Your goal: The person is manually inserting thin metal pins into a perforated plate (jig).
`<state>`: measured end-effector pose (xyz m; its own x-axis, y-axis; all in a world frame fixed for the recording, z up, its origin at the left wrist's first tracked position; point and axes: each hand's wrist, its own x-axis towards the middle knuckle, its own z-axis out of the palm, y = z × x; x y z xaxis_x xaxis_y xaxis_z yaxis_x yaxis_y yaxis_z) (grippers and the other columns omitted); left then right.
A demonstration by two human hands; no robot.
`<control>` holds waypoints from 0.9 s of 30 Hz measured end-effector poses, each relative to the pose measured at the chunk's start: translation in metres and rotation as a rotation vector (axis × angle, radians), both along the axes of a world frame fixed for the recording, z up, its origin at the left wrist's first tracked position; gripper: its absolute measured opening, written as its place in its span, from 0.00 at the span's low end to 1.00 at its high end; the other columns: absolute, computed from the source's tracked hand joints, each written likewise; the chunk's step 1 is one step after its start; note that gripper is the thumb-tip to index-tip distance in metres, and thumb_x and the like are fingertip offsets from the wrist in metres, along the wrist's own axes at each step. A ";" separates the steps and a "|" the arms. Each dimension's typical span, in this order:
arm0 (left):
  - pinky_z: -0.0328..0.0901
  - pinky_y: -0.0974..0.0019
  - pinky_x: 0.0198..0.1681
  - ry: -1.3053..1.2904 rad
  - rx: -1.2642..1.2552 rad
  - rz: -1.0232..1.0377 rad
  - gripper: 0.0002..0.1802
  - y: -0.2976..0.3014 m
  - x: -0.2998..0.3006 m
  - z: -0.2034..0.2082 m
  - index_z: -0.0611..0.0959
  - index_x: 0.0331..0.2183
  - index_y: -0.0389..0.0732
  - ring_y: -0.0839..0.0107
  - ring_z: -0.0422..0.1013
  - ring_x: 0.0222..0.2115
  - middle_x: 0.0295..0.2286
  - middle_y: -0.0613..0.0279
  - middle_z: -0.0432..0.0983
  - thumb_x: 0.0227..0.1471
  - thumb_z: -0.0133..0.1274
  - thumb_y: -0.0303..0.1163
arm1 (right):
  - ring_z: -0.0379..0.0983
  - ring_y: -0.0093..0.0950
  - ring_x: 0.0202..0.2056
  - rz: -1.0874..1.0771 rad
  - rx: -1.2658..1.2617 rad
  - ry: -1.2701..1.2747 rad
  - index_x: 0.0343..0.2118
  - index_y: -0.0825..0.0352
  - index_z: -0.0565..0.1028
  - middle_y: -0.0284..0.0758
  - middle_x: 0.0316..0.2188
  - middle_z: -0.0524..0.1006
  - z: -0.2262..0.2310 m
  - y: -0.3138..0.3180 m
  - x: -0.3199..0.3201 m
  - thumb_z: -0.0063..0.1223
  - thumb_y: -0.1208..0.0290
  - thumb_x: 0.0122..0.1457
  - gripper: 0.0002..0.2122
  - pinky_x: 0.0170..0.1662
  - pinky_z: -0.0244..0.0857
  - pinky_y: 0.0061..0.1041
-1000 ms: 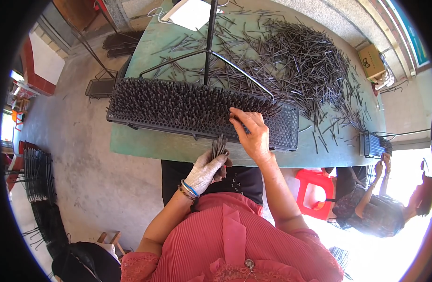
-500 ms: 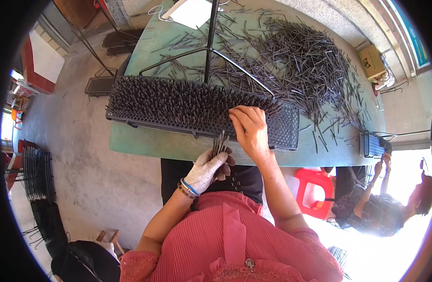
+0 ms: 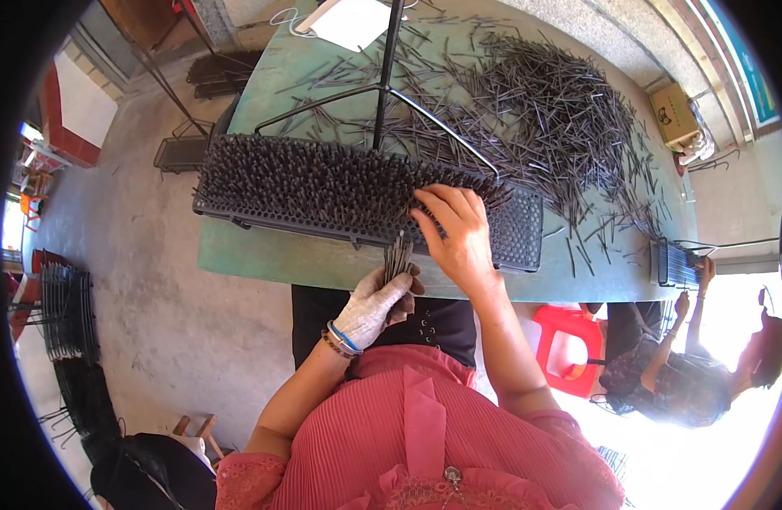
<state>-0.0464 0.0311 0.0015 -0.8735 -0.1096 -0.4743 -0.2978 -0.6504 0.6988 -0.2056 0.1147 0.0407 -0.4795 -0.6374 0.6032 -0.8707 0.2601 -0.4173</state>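
Observation:
A long black perforated rack [image 3: 520,234] lies along the near edge of the green table. Thin dark rods [image 3: 297,183] stand upright in most of its holes, while the holes at its right end are bare. My left hand [image 3: 376,302], in a whitish glove, grips a bundle of dark rods [image 3: 399,257] just in front of the rack. Bare, my right hand [image 3: 455,228] is over the rack where the standing rods give way to bare holes. Its thumb and fingertips are pinched together among the rods; whatever they hold is hidden.
A large heap of loose rods [image 3: 548,110] spreads over the green table [image 3: 263,259]. A black metal frame [image 3: 382,89] rises behind the rack. At the right, a co-worker [image 3: 680,374] handles another rack [image 3: 676,262] near a red stool [image 3: 546,344]. A cardboard box [image 3: 673,115] stands far right.
My right hand has shifted very slightly and stays pinched at the rack. The bundle in my left hand sits a little more upright. The co-worker's hands have moved apart.

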 end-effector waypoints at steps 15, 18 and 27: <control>0.59 0.80 0.22 0.010 0.001 0.001 0.20 0.001 -0.003 -0.004 0.74 0.47 0.35 0.86 0.66 0.21 0.29 0.67 0.76 0.62 0.47 0.41 | 0.74 0.18 0.35 -0.016 -0.326 -1.089 0.41 0.73 0.78 0.32 0.32 0.81 -0.009 0.035 0.013 0.54 0.75 0.62 0.08 0.39 0.68 0.18; 0.60 0.81 0.22 0.012 0.024 -0.009 0.20 0.001 -0.004 -0.005 0.72 0.49 0.35 0.86 0.67 0.22 0.32 0.65 0.77 0.63 0.46 0.40 | 0.76 0.20 0.36 -0.036 -0.274 -0.817 0.40 0.72 0.78 0.34 0.33 0.80 -0.001 0.029 0.003 0.55 0.77 0.60 0.08 0.41 0.69 0.20; 0.64 0.80 0.21 -0.009 -0.026 0.074 0.19 0.002 -0.002 -0.018 0.71 0.47 0.38 0.83 0.70 0.22 0.32 0.62 0.76 0.62 0.47 0.41 | 0.77 0.22 0.36 0.013 -0.199 -0.613 0.39 0.70 0.78 0.35 0.34 0.81 -0.016 0.009 -0.003 0.57 0.77 0.58 0.07 0.42 0.69 0.20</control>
